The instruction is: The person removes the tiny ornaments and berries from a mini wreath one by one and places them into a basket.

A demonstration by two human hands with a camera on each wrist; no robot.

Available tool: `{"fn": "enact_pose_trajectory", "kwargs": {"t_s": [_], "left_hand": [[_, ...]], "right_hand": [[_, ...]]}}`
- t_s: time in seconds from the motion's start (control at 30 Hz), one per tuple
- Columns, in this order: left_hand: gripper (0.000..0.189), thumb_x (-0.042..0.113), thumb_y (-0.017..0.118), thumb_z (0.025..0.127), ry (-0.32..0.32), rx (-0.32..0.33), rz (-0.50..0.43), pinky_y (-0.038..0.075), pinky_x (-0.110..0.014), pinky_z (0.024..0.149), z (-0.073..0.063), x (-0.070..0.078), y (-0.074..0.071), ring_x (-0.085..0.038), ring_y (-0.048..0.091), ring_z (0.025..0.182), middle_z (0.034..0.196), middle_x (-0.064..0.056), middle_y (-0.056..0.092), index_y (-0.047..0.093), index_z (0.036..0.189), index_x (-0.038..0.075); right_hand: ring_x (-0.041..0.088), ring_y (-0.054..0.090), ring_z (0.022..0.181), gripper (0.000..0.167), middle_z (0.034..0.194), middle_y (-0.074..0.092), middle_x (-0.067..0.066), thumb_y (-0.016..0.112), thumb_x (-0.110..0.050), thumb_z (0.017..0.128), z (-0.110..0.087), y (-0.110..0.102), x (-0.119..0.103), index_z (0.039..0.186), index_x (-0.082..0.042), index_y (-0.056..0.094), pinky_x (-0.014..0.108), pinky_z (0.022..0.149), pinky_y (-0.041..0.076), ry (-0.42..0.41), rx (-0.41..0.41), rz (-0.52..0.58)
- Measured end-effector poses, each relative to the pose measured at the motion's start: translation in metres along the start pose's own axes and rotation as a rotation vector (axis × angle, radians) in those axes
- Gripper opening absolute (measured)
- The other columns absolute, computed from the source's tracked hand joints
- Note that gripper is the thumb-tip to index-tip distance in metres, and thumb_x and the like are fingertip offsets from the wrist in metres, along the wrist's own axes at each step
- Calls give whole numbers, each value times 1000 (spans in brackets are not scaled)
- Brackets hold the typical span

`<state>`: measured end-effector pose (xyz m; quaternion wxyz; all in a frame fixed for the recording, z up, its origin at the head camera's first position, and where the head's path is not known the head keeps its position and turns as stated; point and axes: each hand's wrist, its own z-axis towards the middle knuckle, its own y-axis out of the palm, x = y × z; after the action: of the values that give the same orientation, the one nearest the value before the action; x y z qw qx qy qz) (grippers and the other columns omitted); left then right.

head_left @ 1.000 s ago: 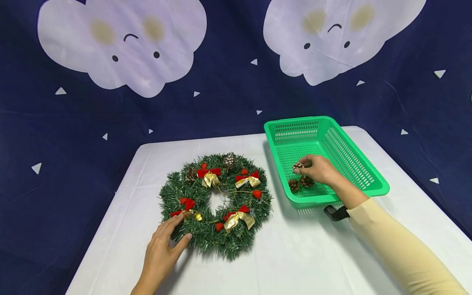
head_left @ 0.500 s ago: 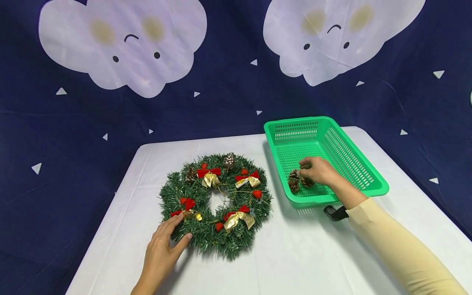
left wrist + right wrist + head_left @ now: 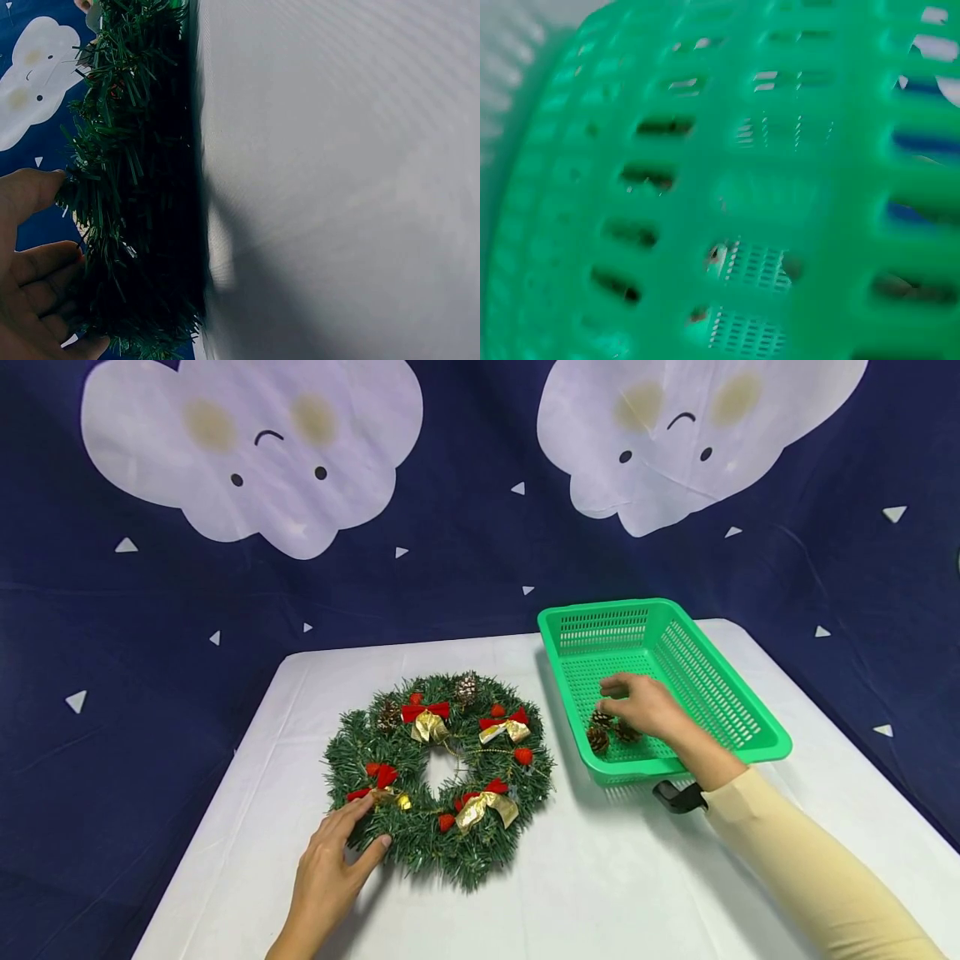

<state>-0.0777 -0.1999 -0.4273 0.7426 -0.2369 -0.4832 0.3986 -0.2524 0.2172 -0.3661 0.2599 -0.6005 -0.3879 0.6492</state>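
Note:
A green Christmas wreath point(image 3: 442, 856) lies flat on the white table, decorated with red-and-gold bows, red berries and pine cones. My left hand point(image 3: 326, 870) rests on its near left edge, fingers spread and relaxed beside a bow. The left wrist view shows the fingers point(image 3: 45, 277) against the wreath's needles from low down. Inside the green plastic basket point(image 3: 558, 685), several pine cones point(image 3: 597, 740) sit clustered in the near left corner. Just over them is my right hand point(image 3: 648, 703), its fingers apart and holding nothing. The basket's slotted wall point(image 3: 810, 187) hides that hand in the right wrist view.
A white cloth covers the table point(image 3: 600, 877). Behind it hangs a dark blue backdrop point(image 3: 465, 585) with clouds and small white triangles. A black strap-like device point(image 3: 678, 797) sits at the right wrist, beside the basket's near rim.
The pine cone in my right hand has gone down beside the others in the basket and been let go. That hand has since lifted slightly leftward. The left hand has stayed put.

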Motion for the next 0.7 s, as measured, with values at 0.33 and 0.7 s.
{"fn": "enact_pose_trajectory", "kwargs": {"t_s": [0.33, 0.7], "left_hand": [[58, 20, 79, 74, 6, 3, 3, 46, -58, 89, -1, -1, 0, -36, 56, 115, 123, -15, 63, 60, 127, 9], [58, 19, 79, 73, 11, 10, -3, 47, -57, 89, -1, 1, 0, -35, 56, 114, 122, -14, 64, 60, 127, 9]], "right_hand": [[36, 53, 122, 48, 130, 60, 15, 62, -31, 90, -1, 9, -29, 132, -10, 52, 51, 96, 46, -22, 16, 73], [32, 54, 122, 48, 130, 60, 12, 64, -34, 88, 5, 20, -62, 130, -12, 54, 47, 94, 49, -69, 37, 126]]}}
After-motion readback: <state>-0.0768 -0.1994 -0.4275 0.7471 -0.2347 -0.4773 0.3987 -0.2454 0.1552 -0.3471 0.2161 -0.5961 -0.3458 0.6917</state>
